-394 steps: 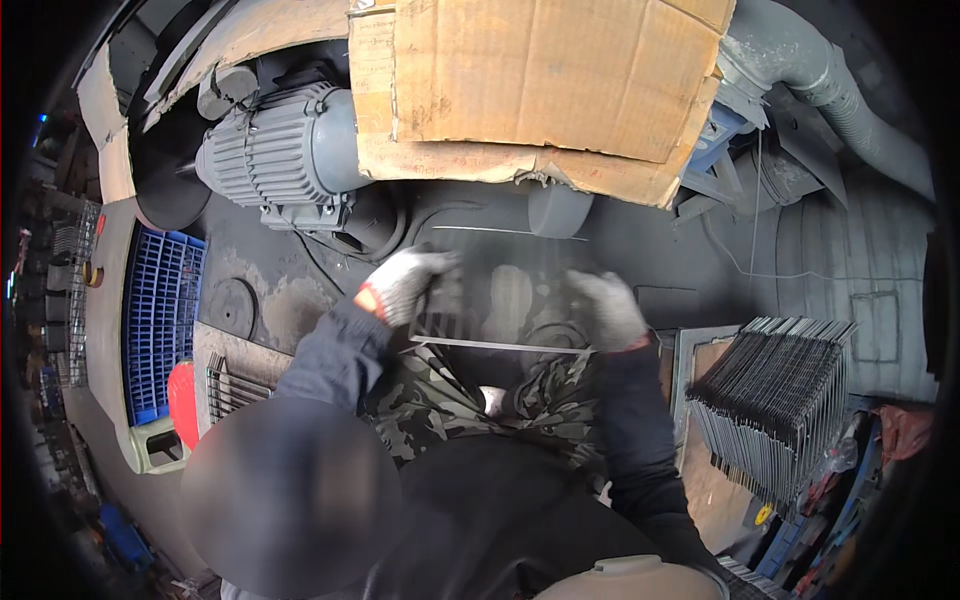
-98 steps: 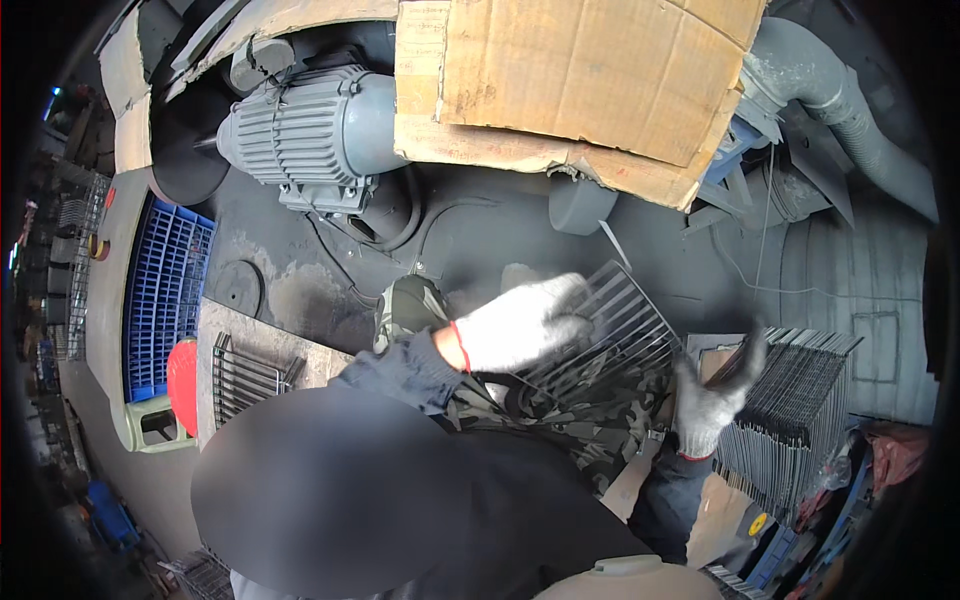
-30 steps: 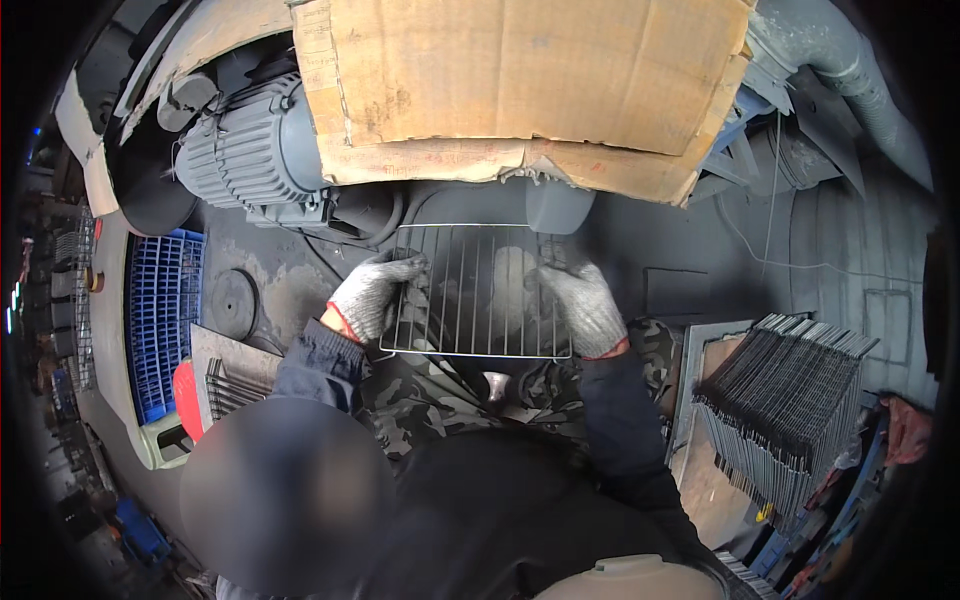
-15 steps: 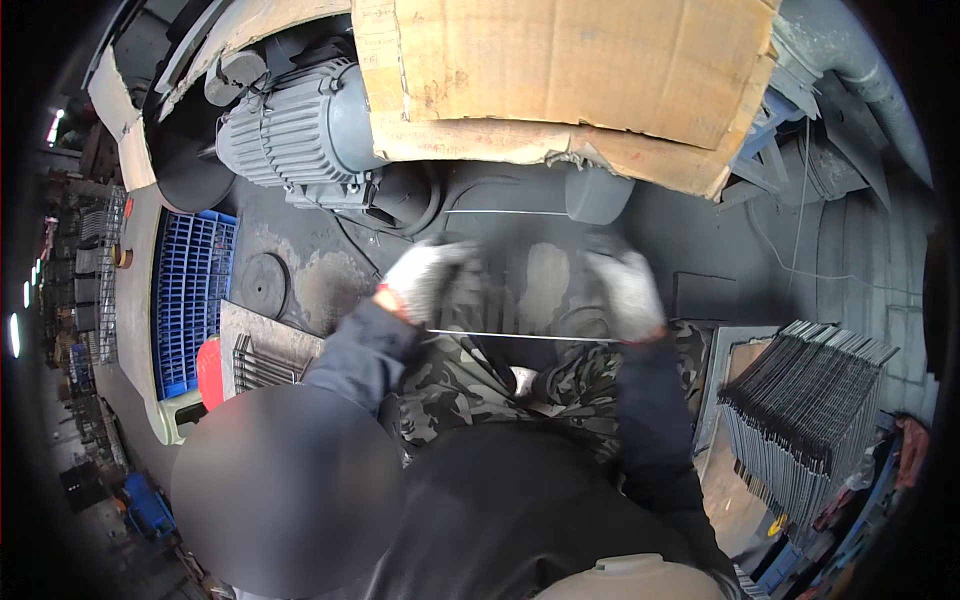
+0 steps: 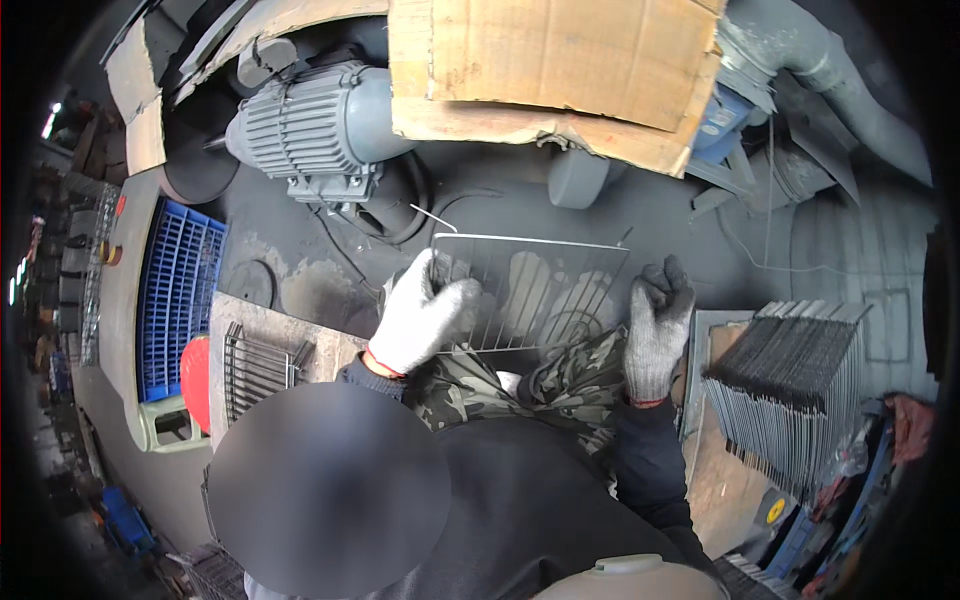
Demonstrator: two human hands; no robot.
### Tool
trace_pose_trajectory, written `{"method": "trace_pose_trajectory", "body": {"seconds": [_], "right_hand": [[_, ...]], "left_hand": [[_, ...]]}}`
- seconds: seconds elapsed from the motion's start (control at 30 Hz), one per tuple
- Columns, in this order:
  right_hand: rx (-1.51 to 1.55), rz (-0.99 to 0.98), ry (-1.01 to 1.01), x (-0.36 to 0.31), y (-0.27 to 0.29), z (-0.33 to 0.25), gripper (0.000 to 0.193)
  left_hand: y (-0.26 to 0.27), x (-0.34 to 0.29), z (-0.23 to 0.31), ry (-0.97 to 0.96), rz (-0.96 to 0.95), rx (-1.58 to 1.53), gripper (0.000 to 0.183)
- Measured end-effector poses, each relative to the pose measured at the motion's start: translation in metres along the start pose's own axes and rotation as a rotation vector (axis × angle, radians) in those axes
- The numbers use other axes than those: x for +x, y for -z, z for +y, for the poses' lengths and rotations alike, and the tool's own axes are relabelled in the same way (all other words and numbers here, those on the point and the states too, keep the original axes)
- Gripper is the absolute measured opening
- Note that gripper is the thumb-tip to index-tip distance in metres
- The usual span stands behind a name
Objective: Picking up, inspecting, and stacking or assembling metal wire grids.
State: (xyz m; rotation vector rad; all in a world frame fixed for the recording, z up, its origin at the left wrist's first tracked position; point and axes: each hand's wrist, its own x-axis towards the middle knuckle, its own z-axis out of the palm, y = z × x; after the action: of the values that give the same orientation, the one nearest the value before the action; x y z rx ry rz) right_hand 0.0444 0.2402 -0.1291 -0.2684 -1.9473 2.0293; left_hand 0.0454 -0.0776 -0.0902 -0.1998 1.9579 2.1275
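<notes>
My left hand, in a pale work glove, is closed on the left side of a wire rack. This rack has a bright frame rod and several thin parallel wires, and it hangs tilted above my lap. My right hand, in a greyer glove, is just off the rack's right side. Its fingers are loosely bent and slightly apart, with nothing visible in them. Beyond the rack is a grey rounded block under the cardboard.
A grey motor stands at the far left, beside a large cardboard sheet. Many wire racks are stacked on the right. Several dark wire pieces lie on a board at the left, near a blue plastic crate and a red round seat.
The rack has turned and tilted, so its wires now show clearly. My right hand has come away from its right side and moved right; my left hand still holds it.
</notes>
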Motion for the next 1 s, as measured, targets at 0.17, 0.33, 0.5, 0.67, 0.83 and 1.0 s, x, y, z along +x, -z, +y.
{"method": "trace_pose_trajectory", "body": {"seconds": [0.17,0.33,0.5,0.67,0.83,1.0], "right_hand": [[0.145,-0.058,0.116,-0.026,0.011,-0.016,0.065],[0.175,-0.081,0.055,-0.039,0.022,-0.017,0.043],[0.142,-0.109,-0.040,-0.037,0.018,-0.035,0.035],[0.179,-0.167,-0.051,-0.027,0.011,-0.030,0.037],[0.264,-0.216,-0.094,-0.015,0.010,-0.012,0.039],[0.178,-0.278,-0.130,0.011,0.006,-0.007,0.029]], "left_hand": [[-0.026,-0.015,-0.008,-0.216,-0.057,0.114,0.025],[-0.030,-0.026,-0.015,-0.274,-0.091,-0.015,0.028],[-0.023,-0.029,-0.027,-0.364,-0.057,-0.005,0.026],[-0.018,-0.011,-0.032,-0.567,0.048,0.065,0.025],[-0.020,0.003,-0.029,-0.551,0.092,0.030,0.023],[-0.032,0.024,-0.022,-0.394,0.089,-0.053,0.021]]}}
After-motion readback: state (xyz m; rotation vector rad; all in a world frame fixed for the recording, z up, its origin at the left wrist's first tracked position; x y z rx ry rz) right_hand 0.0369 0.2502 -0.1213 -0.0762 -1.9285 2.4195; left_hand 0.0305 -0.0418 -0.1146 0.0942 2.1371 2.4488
